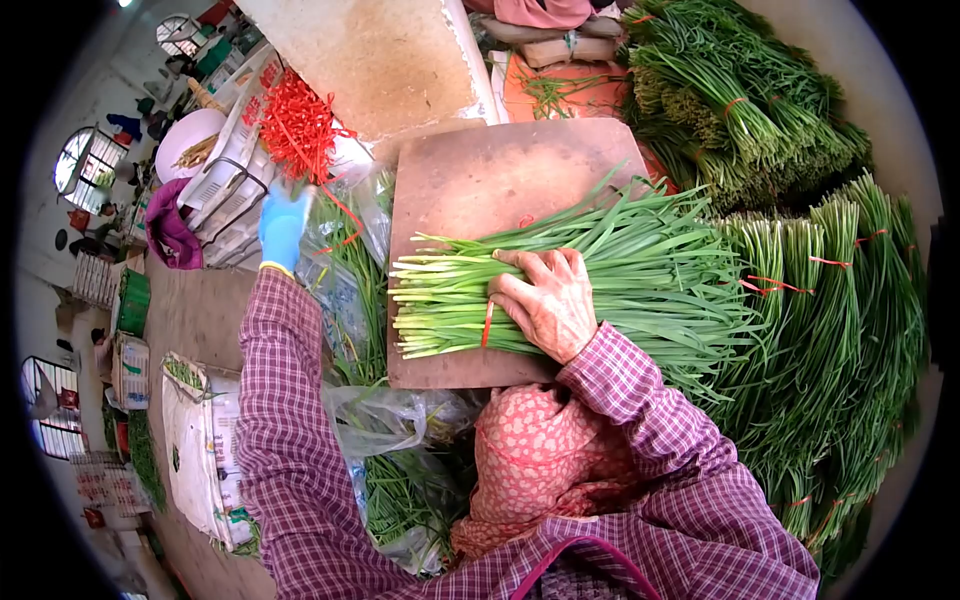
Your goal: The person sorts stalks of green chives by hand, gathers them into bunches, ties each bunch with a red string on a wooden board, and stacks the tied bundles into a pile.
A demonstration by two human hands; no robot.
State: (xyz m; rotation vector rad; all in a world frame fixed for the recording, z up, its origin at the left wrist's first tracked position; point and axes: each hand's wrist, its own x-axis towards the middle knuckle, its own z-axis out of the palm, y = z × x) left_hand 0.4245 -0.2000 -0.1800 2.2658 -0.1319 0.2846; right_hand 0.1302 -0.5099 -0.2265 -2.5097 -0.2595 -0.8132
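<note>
My right hand [548, 300] is bare and lies across a bunch of garlic chives [660, 280], its fingers curled over the stems. The pale cut ends point left and the green leaves fan out to the right. A red tie [487, 325] crosses the stems just left of my fingers. Beneath the bunch is a flat brown board [430, 190]. My left hand [284, 225], in a blue glove, is stretched out beside a heap of red ties [296, 125]. Motion smears its fingers, so their grip is unclear. One loose red strip [345, 205] curves down near that hand.
Tied bunches of chives [840, 290] are stacked along the right, with another pile [740, 90] behind. Plastic bags with loose greens [400, 500] lie left of my knee [530, 450]. A white crate [235, 185] stands at the left, and a worn pale panel [375, 60] beyond the board.
</note>
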